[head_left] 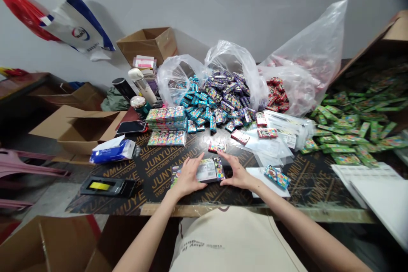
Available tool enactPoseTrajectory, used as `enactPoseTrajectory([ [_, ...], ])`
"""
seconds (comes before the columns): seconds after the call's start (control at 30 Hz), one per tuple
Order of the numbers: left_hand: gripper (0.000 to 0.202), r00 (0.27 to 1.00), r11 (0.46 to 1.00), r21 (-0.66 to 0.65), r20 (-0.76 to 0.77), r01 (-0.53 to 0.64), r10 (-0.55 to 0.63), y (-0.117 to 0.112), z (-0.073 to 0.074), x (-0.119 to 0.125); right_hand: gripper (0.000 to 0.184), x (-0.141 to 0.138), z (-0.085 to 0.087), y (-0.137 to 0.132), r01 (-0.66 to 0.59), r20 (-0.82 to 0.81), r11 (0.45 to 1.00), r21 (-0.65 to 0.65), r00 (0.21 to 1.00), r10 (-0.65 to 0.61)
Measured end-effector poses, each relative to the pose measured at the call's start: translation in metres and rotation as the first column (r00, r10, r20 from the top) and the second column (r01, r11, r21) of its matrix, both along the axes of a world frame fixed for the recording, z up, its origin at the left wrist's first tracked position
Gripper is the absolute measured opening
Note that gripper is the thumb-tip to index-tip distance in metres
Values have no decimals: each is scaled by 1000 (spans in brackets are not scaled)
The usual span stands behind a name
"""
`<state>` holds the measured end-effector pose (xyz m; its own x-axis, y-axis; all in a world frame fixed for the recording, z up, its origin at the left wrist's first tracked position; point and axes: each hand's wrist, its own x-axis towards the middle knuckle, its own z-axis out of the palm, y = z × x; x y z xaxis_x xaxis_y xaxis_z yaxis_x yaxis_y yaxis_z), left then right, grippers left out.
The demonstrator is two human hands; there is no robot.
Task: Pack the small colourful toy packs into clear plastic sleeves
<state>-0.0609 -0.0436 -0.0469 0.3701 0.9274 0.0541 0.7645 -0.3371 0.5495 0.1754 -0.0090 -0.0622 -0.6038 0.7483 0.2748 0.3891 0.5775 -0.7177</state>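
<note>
below centre frame, a row of dark boxes (pixel 208 170) is lying under the spread left hand (pixel 188 174), the right hand (pixel 236 172) resting spread at the row's right end; even pressure should be keeping it square.

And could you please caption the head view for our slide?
Left hand over a packet row, right hand at its end, packet heap behind.

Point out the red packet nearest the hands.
The leftmost red packet, just beyond the barcoded bundle; the other red ones lie farther back and right.
</note>
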Motion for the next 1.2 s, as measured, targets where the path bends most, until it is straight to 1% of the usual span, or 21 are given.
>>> enactPoseTrajectory([
  [0.1,104,997,997,13,13,-78,78,-1,0,-2,92,-3,4,-4,119,-44,993,-25,992,-120],
  [0.2,107,996,997,-3,30,-80,80,-2,-2,-1,70,-9,5,-3,39,-71,993,-111,996,-47],
  [0.23,107,996,997,-8,35,-77,77,-3,-4,0,65,-11,4,0,43,-81,992,-116,995,-53],
  [0.3,107,997,997,-10,34,-76,76,-3,-6,2,60,-14,-4,13,192,-97,978,-76,975,-199],
  [0.37,107,997,997,-9,11,-70,70,-3,-9,4,63,-14,-16,32,368,-86,930,-26,926,-369],
  [0.43,103,998,998,-18,-27,-63,62,-1,-11,4,67,-12,-27,51,397,-47,917,-30,916,-398],
  [0.5,97,995,996,-18,-30,-93,92,1,-10,4,66,-8,-29,63,328,-24,942,-66,944,-330],
  [0.53,92,991,991,-11,0,-136,136,3,-8,4,65,-6,-25,66,285,-45,955,-85,956,-289],
  [0.6,79,950,962,-34,149,-271,273,7,0,6,66,-2,-9,63,155,-123,980,-125,978,-170],
  [0.63,69,905,940,-100,254,-327,342,8,4,8,67,0,3,58,52,-160,987,-153,984,-77],
  [0.67,58,851,920,-209,355,-332,388,10,10,11,67,2,16,52,-68,-188,980,-187,982,33],
  [0.7,48,801,900,-342,439,-270,407,12,14,14,66,3,28,46,-186,-202,957,-222,969,141],
  [0.73,39,758,871,-463,505,-165,412,13,18,17,64,4,39,40,-279,-203,927,-252,951,232],
  [0.8,26,688,801,-597,596,36,414,15,23,25,58,6,52,30,-348,-195,895,-280,933,302],
  [0.83,23,647,780,-621,626,76,435,15,24,29,56,6,53,26,-324,-197,906,-272,940,277],
  [0.9,22,542,767,-641,657,34,524,16,22,36,58,5,48,21,-201,-204,954,-221,967,156],
  [0.93,24,493,762,-648,664,2,563,16,21,39,65,4,44,18,-123,-199,974,-188,976,85],
  [1.0,27,441,750,-660,664,-33,604,16,18,45,85,0,34,13,4,-166,994,-113,986,-22],
  [1.07,29,436,750,-661,664,-39,608,15,16,50,93,-7,28,8,82,-121,996,-34,989,-85],
  [1.13,30,440,749,-662,666,-24,603,14,14,51,87,-13,26,4,129,-110,991,20,986,-126],
  [1.2,30,477,778,-626,668,-54,571,14,13,47,79,-16,25,3,176,-132,984,29,976,-171],
])
